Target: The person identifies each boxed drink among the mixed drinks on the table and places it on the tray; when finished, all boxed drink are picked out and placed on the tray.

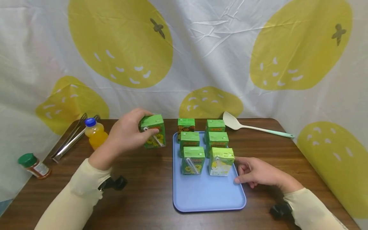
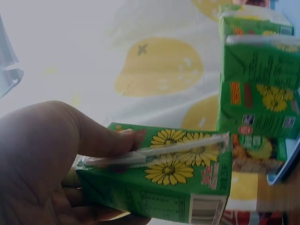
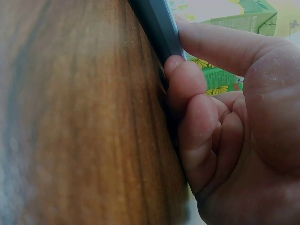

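My left hand (image 1: 130, 129) grips a green drink carton (image 1: 161, 127) with yellow flowers and a wrapped straw, held up left of the blue tray (image 1: 207, 195). In the left wrist view the thumb lies on the straw side of the carton (image 2: 183, 159), with fingers beneath. At the tray's right edge, my right hand (image 1: 257, 171) pinches the rim between thumb and curled fingers. Two rows of drink cartons stand on the tray, among them a green one (image 1: 193, 161) and a yellow-green one (image 1: 221, 162) in front. A browner carton (image 1: 186, 126) is at the far left corner.
On the left are an orange drink bottle (image 1: 97, 133) with a blue cap, metal tongs (image 1: 69, 145) and a green-lidded spice jar (image 1: 34, 165). A white spatula (image 1: 244, 126) with a mint handle lies behind the tray, at the right. A fruit-print curtain (image 1: 201, 57) hangs behind the table.
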Available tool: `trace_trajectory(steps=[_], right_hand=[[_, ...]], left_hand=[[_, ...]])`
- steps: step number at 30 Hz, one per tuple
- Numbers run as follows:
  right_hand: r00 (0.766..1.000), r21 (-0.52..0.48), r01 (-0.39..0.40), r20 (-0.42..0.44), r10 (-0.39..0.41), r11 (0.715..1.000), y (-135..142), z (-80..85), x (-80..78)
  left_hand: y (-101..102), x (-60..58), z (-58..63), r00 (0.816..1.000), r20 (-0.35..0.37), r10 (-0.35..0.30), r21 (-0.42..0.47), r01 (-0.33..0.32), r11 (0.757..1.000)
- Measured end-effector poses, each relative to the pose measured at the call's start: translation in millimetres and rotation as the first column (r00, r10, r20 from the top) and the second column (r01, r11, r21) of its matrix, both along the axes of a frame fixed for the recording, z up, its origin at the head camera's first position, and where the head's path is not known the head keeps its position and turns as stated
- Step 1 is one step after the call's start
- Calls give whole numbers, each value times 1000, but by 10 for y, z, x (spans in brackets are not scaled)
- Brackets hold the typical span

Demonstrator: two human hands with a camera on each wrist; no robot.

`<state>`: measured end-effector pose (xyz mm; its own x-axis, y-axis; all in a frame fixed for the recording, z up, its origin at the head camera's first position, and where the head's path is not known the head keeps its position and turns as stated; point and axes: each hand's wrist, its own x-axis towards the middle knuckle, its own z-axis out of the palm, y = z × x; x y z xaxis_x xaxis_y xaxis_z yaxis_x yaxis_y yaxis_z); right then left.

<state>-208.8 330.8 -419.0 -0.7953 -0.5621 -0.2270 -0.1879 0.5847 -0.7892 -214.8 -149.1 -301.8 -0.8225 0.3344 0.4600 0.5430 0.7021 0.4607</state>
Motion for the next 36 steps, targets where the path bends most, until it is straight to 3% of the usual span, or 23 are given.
trace_trajectory(steps=[12,23,36], right_hand=[[1000,15,-8,-11,8,1000,7,-29,-5],[1000,21,-6,-5,6,1000,8,-20,-15],[1000,17,-6,3,6,1000,0,-10,-7]], left_hand=[[258,152,-104,980,-75,-182,-9,182,983],[451,303,-185,966,-75,-246,-41,243,969],[541,476,-154,954,-93,-286,-72,280,957]])
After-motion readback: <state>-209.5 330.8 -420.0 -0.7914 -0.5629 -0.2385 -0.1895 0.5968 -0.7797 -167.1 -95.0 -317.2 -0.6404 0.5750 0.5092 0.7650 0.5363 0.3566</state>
